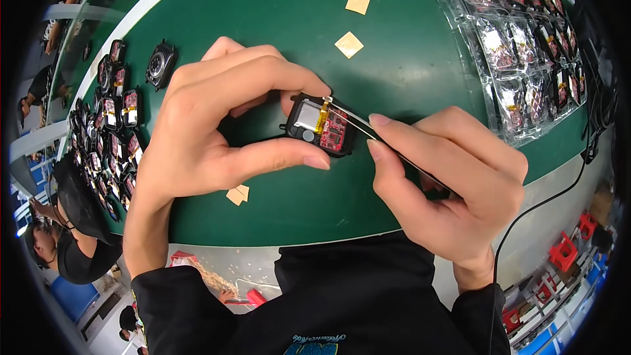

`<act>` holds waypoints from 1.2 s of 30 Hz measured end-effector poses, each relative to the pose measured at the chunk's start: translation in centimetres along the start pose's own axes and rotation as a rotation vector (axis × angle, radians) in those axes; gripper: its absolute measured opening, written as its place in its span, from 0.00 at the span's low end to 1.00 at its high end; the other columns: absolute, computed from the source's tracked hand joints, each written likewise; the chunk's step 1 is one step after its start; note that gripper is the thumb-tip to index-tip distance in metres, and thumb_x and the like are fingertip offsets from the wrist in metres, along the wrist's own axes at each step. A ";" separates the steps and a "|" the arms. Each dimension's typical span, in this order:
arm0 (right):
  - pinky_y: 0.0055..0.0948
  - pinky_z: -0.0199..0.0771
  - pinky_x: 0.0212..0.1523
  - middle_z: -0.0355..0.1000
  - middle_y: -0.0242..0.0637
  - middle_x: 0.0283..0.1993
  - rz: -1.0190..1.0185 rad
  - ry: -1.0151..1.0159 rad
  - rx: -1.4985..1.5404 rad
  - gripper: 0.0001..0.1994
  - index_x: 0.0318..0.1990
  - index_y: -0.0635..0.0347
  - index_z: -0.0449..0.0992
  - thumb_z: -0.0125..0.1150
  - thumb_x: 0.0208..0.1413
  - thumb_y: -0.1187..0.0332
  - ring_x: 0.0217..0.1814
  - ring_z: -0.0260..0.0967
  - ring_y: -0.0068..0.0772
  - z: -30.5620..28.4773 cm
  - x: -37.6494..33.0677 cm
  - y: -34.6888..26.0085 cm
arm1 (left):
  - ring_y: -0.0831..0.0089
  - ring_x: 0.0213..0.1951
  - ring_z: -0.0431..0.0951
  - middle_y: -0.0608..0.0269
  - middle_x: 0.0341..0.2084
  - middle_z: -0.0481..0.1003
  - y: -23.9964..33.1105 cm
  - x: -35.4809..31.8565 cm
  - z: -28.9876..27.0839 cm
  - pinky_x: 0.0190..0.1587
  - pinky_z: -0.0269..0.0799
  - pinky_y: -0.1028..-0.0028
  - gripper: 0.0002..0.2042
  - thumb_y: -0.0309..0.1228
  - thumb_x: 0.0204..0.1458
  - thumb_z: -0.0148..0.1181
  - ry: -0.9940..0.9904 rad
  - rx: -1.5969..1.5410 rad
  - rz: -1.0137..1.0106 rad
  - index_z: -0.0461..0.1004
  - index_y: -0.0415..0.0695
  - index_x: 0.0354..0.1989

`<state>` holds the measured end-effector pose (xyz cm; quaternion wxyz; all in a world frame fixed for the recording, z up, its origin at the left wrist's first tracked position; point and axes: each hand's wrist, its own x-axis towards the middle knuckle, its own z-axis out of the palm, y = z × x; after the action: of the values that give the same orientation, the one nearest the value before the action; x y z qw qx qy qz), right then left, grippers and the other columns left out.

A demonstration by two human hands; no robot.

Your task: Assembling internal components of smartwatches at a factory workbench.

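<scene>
Nearest to us, below the open device in our view, is our black garment (358,283). To the lower right of the device, our right hand (453,181) is closed around a pair of slim metal tweezers (358,121), pinched between thumb and index finger. To the left of the device, our left hand (200,118) grasps it, with the thumb along its lower side and the fingers at its upper edge. The open device (322,133) itself is a small black case between our two hands, over the green desk (407,46); we cannot tell whether it touches the surface.

Inside the device we see a silver battery (306,115), a yellow strip (322,118) and a red circuit board (334,130). The tweezer tips are at the device's upper edge, by the end of the strip; we cannot tell whether they nip it.

Below and left of the device lie small tan paper pieces (238,195). Above it are two tan squares (349,45), apart from each other. To its upper left lies a lone black device (161,64), and farther left is a crowded group of similar devices (112,125). To its upper right, clear plastic trays (519,59) hold many more. Well off to the device's lower left is another person (79,250), and to its lower right stand red stools (563,252).
</scene>
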<state>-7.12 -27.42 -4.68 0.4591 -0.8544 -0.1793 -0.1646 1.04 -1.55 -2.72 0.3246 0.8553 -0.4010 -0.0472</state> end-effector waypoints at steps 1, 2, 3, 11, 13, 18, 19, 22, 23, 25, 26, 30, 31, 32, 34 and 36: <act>0.21 0.54 0.20 0.77 0.32 0.28 0.002 -0.004 0.004 0.15 0.43 0.67 0.91 0.78 0.45 0.85 0.20 0.62 0.15 0.1 0.0 0.0 | 0.76 0.26 0.65 0.67 0.29 0.80 0.0 -0.1 -0.1 0.35 0.58 0.73 0.34 0.51 0.32 0.87 -0.005 -0.002 -0.002 0.88 0.40 0.47; 0.21 0.54 0.20 0.77 0.32 0.28 0.004 -0.002 -0.006 0.16 0.44 0.67 0.91 0.78 0.45 0.85 0.20 0.62 0.15 0.2 0.1 -0.1 | 0.76 0.26 0.65 0.67 0.29 0.80 -0.1 -0.1 -0.1 0.35 0.58 0.73 0.34 0.51 0.32 0.87 -0.007 -0.003 -0.008 0.88 0.40 0.47; 0.21 0.53 0.20 0.76 0.32 0.28 0.007 -0.001 -0.016 0.16 0.44 0.66 0.92 0.78 0.45 0.85 0.20 0.62 0.15 0.3 0.1 -0.2 | 0.76 0.26 0.65 0.67 0.29 0.80 -0.2 -0.2 -0.1 0.35 0.58 0.73 0.34 0.50 0.32 0.87 -0.014 -0.006 0.002 0.88 0.40 0.47; 0.21 0.54 0.20 0.76 0.31 0.28 0.010 -0.006 -0.032 0.16 0.43 0.66 0.91 0.78 0.45 0.86 0.21 0.62 0.16 0.3 0.2 -0.4 | 0.77 0.27 0.68 0.66 0.31 0.82 -0.5 -0.1 -0.4 0.34 0.58 0.73 0.33 0.49 0.33 0.87 -0.036 -0.036 0.023 0.88 0.40 0.47; 0.22 0.54 0.20 0.76 0.31 0.28 0.010 -0.002 -0.035 0.16 0.43 0.66 0.91 0.78 0.45 0.86 0.21 0.62 0.16 0.4 0.1 -0.4 | 0.77 0.27 0.68 0.66 0.32 0.83 -0.6 -0.1 -0.3 0.34 0.58 0.73 0.34 0.49 0.32 0.87 -0.034 -0.039 0.025 0.88 0.40 0.47; 0.21 0.54 0.21 0.76 0.32 0.28 -0.009 0.012 -0.029 0.15 0.43 0.67 0.91 0.78 0.46 0.86 0.21 0.64 0.17 0.7 0.1 -0.2 | 0.77 0.27 0.67 0.64 0.34 0.84 -0.9 0.1 -0.4 0.35 0.58 0.73 0.35 0.51 0.33 0.87 -0.062 -0.071 0.025 0.88 0.40 0.48; 0.21 0.54 0.21 0.76 0.32 0.28 -0.010 0.011 -0.025 0.15 0.43 0.67 0.91 0.78 0.46 0.86 0.21 0.64 0.17 0.5 0.2 -0.3 | 0.78 0.26 0.66 0.64 0.35 0.85 -1.0 0.0 -0.6 0.36 0.58 0.73 0.35 0.52 0.33 0.87 -0.071 -0.092 0.020 0.88 0.39 0.48; 0.21 0.57 0.22 0.76 0.33 0.26 0.058 -0.040 0.023 0.13 0.43 0.68 0.91 0.77 0.48 0.86 0.21 0.66 0.18 -0.1 0.4 -0.8 | 0.79 0.26 0.65 0.63 0.36 0.86 -1.5 -0.1 -1.3 0.39 0.58 0.73 0.37 0.55 0.34 0.86 -0.127 -0.170 0.010 0.88 0.38 0.48; 0.21 0.59 0.22 0.77 0.34 0.26 0.079 -0.066 0.048 0.12 0.42 0.69 0.91 0.76 0.49 0.86 0.21 0.68 0.18 -0.4 0.6 -0.8 | 0.79 0.26 0.65 0.63 0.36 0.86 -1.5 -0.1 -1.3 0.39 0.58 0.73 0.37 0.55 0.34 0.86 -0.127 -0.169 0.007 0.88 0.38 0.48; 0.21 0.60 0.23 0.77 0.35 0.25 0.103 -0.094 0.076 0.11 0.42 0.69 0.91 0.76 0.50 0.85 0.22 0.69 0.19 -0.6 0.7 -0.8 | 0.80 0.25 0.63 0.63 0.36 0.86 -1.6 -0.1 -1.3 0.41 0.58 0.73 0.38 0.57 0.34 0.86 -0.123 -0.213 0.024 0.88 0.38 0.48; 0.21 0.61 0.23 0.78 0.36 0.25 0.107 -0.101 0.080 0.10 0.41 0.69 0.91 0.75 0.50 0.85 0.22 0.70 0.20 -0.6 0.7 -0.8 | 0.80 0.25 0.63 0.63 0.36 0.86 -1.6 -0.1 -1.3 0.41 0.58 0.73 0.38 0.57 0.34 0.86 -0.126 -0.215 0.021 0.88 0.38 0.48; 0.21 0.62 0.23 0.79 0.37 0.25 0.111 -0.118 0.097 0.10 0.41 0.70 0.91 0.75 0.50 0.85 0.22 0.70 0.20 -0.6 0.6 -0.6 | 0.80 0.25 0.63 0.63 0.36 0.85 -1.6 0.0 -1.5 0.40 0.58 0.73 0.38 0.57 0.33 0.86 -0.159 -0.171 0.025 0.89 0.38 0.48; 0.21 0.62 0.23 0.79 0.37 0.25 0.113 -0.119 0.096 0.10 0.41 0.70 0.91 0.75 0.50 0.85 0.22 0.70 0.20 -0.7 0.6 -0.6 | 0.80 0.25 0.64 0.64 0.36 0.85 -1.6 0.0 -1.5 0.40 0.57 0.73 0.37 0.57 0.34 0.86 -0.171 -0.165 0.026 0.89 0.38 0.48; 0.21 0.62 0.23 0.79 0.37 0.25 0.116 -0.128 0.086 0.10 0.40 0.70 0.91 0.75 0.50 0.85 0.22 0.70 0.20 -0.8 0.6 -0.6 | 0.80 0.25 0.64 0.64 0.36 0.85 -1.6 0.0 -1.4 0.40 0.57 0.73 0.37 0.57 0.34 0.86 -0.171 -0.166 0.026 0.89 0.38 0.48; 0.21 0.62 0.23 0.79 0.37 0.25 0.120 -0.138 0.078 0.10 0.40 0.70 0.91 0.75 0.49 0.85 0.22 0.70 0.20 -0.8 0.6 -0.6 | 0.79 0.25 0.64 0.64 0.36 0.85 -1.7 0.1 -1.4 0.38 0.57 0.73 0.37 0.56 0.35 0.86 -0.166 -0.151 0.051 0.89 0.38 0.48; 0.21 0.61 0.23 0.79 0.36 0.25 0.117 -0.157 0.076 0.10 0.40 0.70 0.91 0.74 0.49 0.85 0.22 0.70 0.20 -0.8 0.6 -0.6 | 0.79 0.26 0.65 0.64 0.36 0.85 -1.4 0.0 -1.5 0.38 0.56 0.73 0.37 0.56 0.35 0.86 -0.178 -0.133 0.039 0.89 0.38 0.48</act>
<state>-6.93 -27.71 -3.52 0.4847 -0.8556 -0.1704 -0.0631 2.49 -0.16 -2.38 0.3444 0.8164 -0.4407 -0.1434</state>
